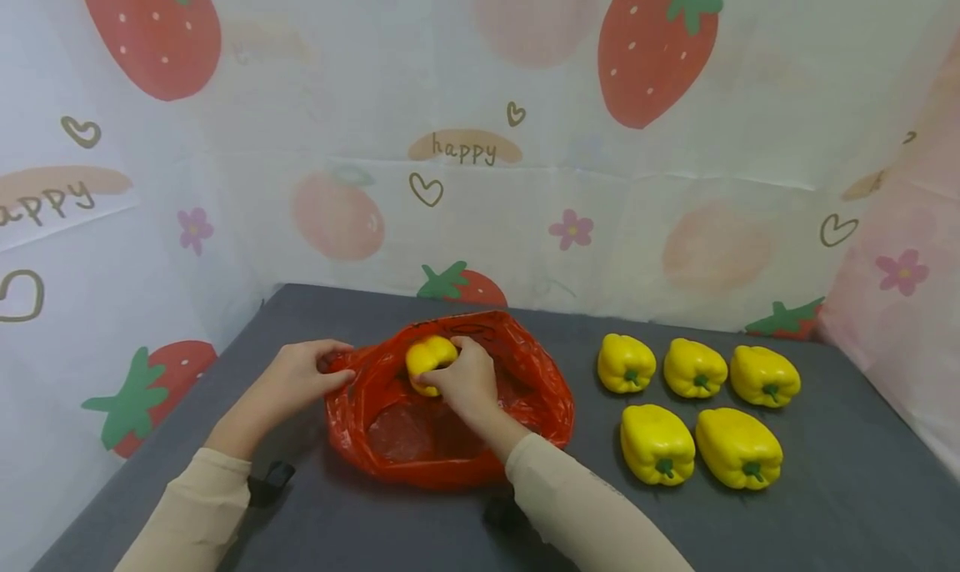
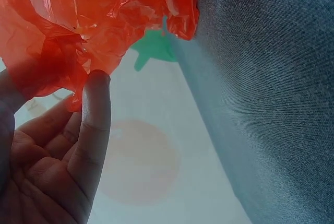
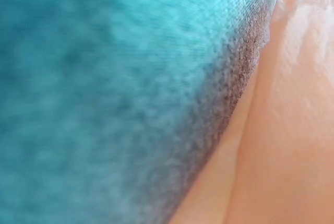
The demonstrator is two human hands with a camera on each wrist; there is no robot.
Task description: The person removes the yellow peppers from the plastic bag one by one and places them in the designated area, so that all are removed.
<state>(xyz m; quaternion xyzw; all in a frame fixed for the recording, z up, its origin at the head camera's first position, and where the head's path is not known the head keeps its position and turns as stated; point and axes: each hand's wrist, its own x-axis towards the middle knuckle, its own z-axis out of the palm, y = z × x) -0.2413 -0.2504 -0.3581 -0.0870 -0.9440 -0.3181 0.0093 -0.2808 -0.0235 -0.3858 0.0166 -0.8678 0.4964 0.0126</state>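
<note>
A red plastic bag point(image 1: 352, 439) lies on the table with its wide mouth facing up. My left hand point(image 1: 303, 376) pinches the left edge of the bag between thumb and fingers; the left wrist view shows the thin red film point(image 2: 99, 41) gathered at those fingertips. Inside the bag's mouth, toward the back, my right hand point(image 1: 468, 380) holds a yellow bell pepper point(image 1: 431, 357) between thumb and fingers. In the right wrist view the bag's pale orange-looking side point(image 3: 292, 119) fills the right, and the hand is hidden.
Several yellow bell peppers with green stems stand in two rows right of the bag, the nearest back one point(image 1: 626, 362) close to its edge and a large one point(image 1: 738, 447) in front. A strawberry-print sheet point(image 1: 480, 97) hangs behind the grey table point(image 1: 847, 472).
</note>
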